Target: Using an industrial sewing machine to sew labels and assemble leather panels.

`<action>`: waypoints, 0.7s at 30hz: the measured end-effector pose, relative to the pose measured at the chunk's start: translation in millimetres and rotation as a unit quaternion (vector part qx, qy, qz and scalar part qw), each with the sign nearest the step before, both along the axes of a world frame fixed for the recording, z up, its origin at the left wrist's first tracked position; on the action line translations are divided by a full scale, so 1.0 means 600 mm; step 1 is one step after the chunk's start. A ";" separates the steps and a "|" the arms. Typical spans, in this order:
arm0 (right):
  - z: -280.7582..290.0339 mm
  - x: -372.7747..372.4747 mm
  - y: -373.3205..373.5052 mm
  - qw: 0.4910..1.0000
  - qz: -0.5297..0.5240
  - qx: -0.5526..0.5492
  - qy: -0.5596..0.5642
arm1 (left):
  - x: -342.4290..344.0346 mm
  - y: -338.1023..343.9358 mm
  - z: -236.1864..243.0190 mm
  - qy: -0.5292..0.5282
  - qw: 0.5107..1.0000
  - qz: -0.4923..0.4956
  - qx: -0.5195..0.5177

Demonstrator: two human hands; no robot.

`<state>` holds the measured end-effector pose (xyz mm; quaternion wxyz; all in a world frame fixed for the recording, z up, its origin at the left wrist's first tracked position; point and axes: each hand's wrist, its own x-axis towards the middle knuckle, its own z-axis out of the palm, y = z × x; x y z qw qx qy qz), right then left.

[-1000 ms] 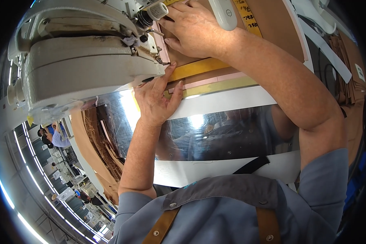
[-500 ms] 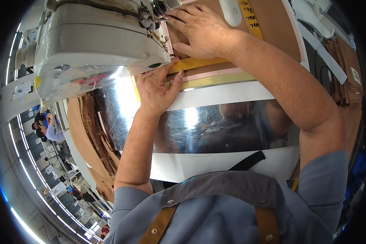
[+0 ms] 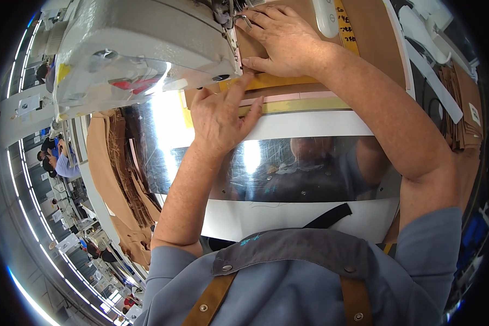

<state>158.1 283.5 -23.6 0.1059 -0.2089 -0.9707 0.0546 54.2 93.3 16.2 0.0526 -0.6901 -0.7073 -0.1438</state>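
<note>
Room: workshop, other workers far left.
Bench (image 3: 309, 127): white, glossy reflective strip.
Left hand (image 3: 220, 117): grip open, fingers on yellow strip (image 3: 277, 81).
Right hand (image 3: 282, 41): grip open, flat on brown material (image 3: 372, 32) beside sewing machine (image 3: 141, 49).

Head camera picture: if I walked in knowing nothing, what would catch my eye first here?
Probably the big grey sewing machine filling the upper left, with the right hand pressed flat on tan material beside its needle at the top. Just below, the left hand rests its fingers on yellow and pink strips at the table edge. Across the middle, a shiny metal panel mirrors the person.
</note>
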 end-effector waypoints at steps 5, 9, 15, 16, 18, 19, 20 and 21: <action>0.028 0.006 0.001 0.999 0.010 -0.005 -0.035 | 0.038 -0.002 -0.002 -0.019 1.000 -0.005 0.011; 0.035 0.010 0.000 0.998 0.010 -0.004 -0.066 | 0.048 0.003 0.006 -0.027 0.998 0.049 -0.039; 0.053 0.005 -0.003 0.993 0.005 -0.012 -0.116 | 0.034 -0.005 0.018 0.001 0.989 0.086 -0.122; 0.046 0.007 -0.001 0.993 0.007 -0.011 -0.117 | 0.030 -0.007 0.015 0.011 0.990 0.078 -0.113; 0.031 0.015 0.004 0.999 0.035 0.007 0.020 | 0.022 -0.005 0.011 0.004 0.993 0.069 -0.100; 0.024 0.015 0.006 0.999 0.038 0.008 0.020 | 0.020 -0.004 0.010 -0.001 0.994 0.057 -0.089; 0.021 0.014 0.006 0.999 0.041 0.008 0.027 | 0.021 -0.004 0.010 -0.002 0.994 0.059 -0.088; 0.020 0.014 0.007 0.998 0.044 0.008 0.034 | 0.023 -0.003 0.012 0.006 0.993 0.062 -0.097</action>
